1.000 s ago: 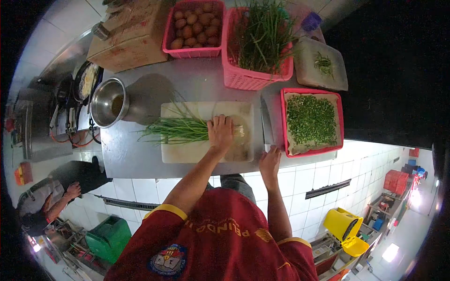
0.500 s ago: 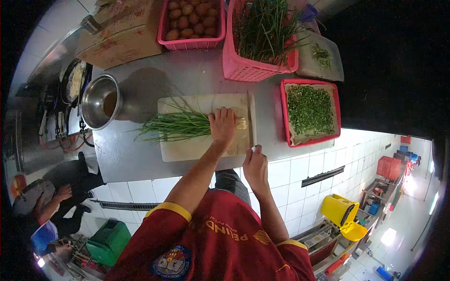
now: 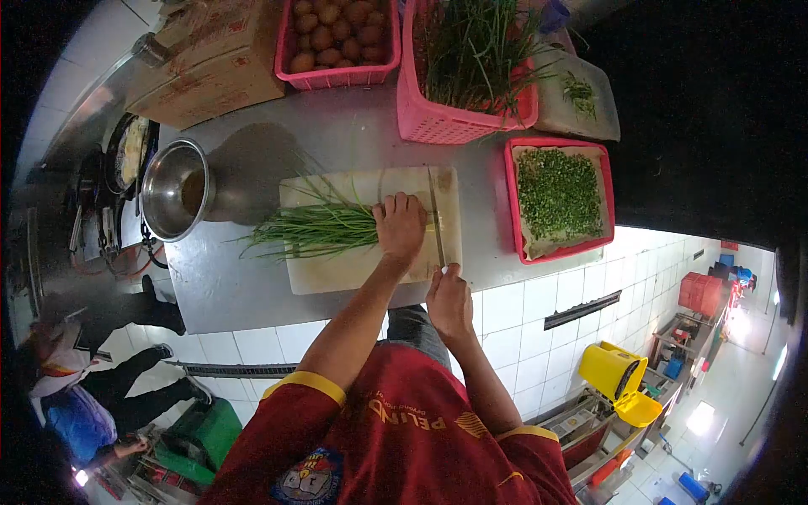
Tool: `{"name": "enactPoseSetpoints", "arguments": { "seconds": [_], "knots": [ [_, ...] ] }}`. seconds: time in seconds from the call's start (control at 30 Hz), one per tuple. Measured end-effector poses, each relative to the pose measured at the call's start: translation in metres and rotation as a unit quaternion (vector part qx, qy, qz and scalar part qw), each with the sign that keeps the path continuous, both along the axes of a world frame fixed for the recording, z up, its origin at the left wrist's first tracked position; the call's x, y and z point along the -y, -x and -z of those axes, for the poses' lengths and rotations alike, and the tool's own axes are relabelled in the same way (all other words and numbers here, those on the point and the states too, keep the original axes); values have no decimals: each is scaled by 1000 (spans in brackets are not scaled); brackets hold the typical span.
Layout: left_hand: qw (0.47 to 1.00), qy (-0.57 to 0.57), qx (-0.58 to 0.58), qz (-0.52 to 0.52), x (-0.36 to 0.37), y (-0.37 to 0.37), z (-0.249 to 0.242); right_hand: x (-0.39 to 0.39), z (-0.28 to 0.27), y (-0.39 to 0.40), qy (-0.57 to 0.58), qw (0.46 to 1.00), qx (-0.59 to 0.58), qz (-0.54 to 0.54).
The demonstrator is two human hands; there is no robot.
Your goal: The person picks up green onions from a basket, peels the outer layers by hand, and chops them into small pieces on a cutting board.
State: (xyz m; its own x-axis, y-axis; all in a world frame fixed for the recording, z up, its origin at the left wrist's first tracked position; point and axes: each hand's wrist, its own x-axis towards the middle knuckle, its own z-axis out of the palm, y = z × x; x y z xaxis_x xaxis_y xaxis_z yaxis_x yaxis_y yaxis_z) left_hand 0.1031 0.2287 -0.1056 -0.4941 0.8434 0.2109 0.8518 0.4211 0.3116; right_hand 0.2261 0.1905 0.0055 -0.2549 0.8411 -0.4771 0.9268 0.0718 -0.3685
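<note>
A bunch of green onions (image 3: 324,225) lies across the pale cutting board (image 3: 324,276), leafy ends to the left. My left hand (image 3: 400,225) presses down over the bunch near its white root end, fingers curled on it. In my right hand (image 3: 450,301) is a knife (image 3: 437,220), gripped by its handle. Its blade points away from me, close beside my left fingertips and against the root ends, which are mostly hidden. To the right, a red tray (image 3: 510,202) lined with paper holds chopped green onion (image 3: 557,192).
At the back stand a pink basket (image 3: 438,130) of green onions, a pink crate (image 3: 341,80) of eggs and a cardboard box (image 3: 210,71). A metal bowl (image 3: 160,189) sits left, near a frying pan (image 3: 128,151). People are on the far left.
The knife and my right hand have shifted left, up to the root ends. My left hand stays on the bunch. At the far left, people have changed position.
</note>
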Motion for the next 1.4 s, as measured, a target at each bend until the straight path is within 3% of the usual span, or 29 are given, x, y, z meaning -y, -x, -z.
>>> {"name": "enactPoseSetpoints", "arguments": {
  "seconds": [0.2,0.5,0.9,1.4],
  "knots": [
    [999,39,-2,4,0,1,-2,3,5,0,1,1000,14,-14],
    [999,-5,-30,-8,-3,-1,6,-2,7,-1,34,999,17,4],
    [995,87,49,18,-2,3,-6,-10,25,-6,72,996,-28,42],
    [1000,23,5,15,-2,1,5,-28,79,9,41,995,-56,69]
  ]
}}
